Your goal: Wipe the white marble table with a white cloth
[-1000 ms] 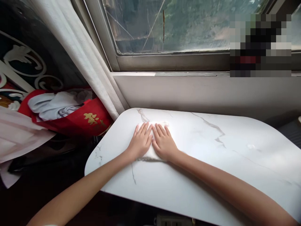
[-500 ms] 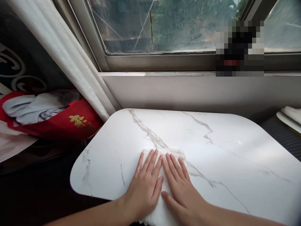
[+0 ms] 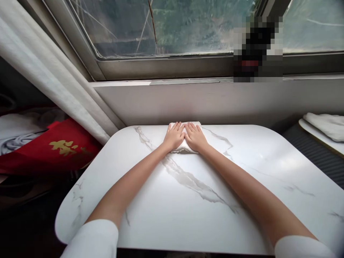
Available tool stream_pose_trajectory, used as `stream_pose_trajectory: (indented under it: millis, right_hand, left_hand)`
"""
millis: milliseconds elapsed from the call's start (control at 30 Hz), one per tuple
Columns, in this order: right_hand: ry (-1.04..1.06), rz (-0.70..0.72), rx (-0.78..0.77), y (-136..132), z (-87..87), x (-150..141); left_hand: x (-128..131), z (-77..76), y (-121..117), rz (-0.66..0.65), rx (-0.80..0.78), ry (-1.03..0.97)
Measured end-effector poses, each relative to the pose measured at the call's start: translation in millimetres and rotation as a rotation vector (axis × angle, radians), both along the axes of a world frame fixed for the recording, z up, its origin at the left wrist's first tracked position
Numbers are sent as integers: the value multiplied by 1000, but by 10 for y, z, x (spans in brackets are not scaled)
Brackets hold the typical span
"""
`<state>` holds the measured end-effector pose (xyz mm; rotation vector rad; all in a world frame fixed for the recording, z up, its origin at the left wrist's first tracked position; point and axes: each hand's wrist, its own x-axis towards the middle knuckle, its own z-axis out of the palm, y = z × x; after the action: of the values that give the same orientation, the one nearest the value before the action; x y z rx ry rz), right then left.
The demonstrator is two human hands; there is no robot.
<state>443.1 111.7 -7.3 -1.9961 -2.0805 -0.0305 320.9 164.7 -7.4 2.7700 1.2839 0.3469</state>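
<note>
A folded white cloth (image 3: 184, 146) lies at the far edge of the white marble-patterned table (image 3: 161, 215). My left hand (image 3: 174, 137) rests flat on the cloth's left half, fingers stretched toward the window wall. On the right half lies my right hand (image 3: 195, 137), palm down with its fingers extended. The two hands sit side by side, almost touching at the thumbs and index fingers. Both arms reach straight out across the tabletop.
Behind the table rises a pale wall (image 3: 182, 102) below a metal-framed window (image 3: 166, 68). A light curtain (image 3: 53, 75) hangs at left, beside a red bag (image 3: 67, 147) stuffed with fabric. At right, a white folded cloth (image 3: 326, 125) lies on a board over a dark ribbed surface.
Both hands have pushed the cloth away from me, from the near part of the table to its far edge. The view has shifted a little to the right.
</note>
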Motion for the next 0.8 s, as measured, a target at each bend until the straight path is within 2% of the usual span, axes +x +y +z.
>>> stream_pose_trajectory:
  millis: [100,200,300,367,467,600,700,800]
  right_hand:
    - [-6,-10,19,113,-4,119]
    - [-1,-1,41,108,-1,151]
    - [-9,-4,39,6,9,143]
    - [-28,-5,24,-132,16,150]
    - [-70,29,12,-483,11,194]
    - [-120,121,27,-1220,-24,233]
    - [-141,132,61,-1851,-35,187]
    - [-164,133,118,-2387,-13,96]
  left_hand:
    - [140,-4,99,19,22,-17]
    - [187,-9,101,38,39,-26]
    - [187,-1,8,42,29,-18]
    - [187,9,-135,38,20,-8]
    - [182,13,-515,36,42,-4]
    - [113,-1,-1259,-8,70,-7]
    - [9,-3,-1815,-110,55,-10]
    - [-103,19,-2243,-232,32,-34]
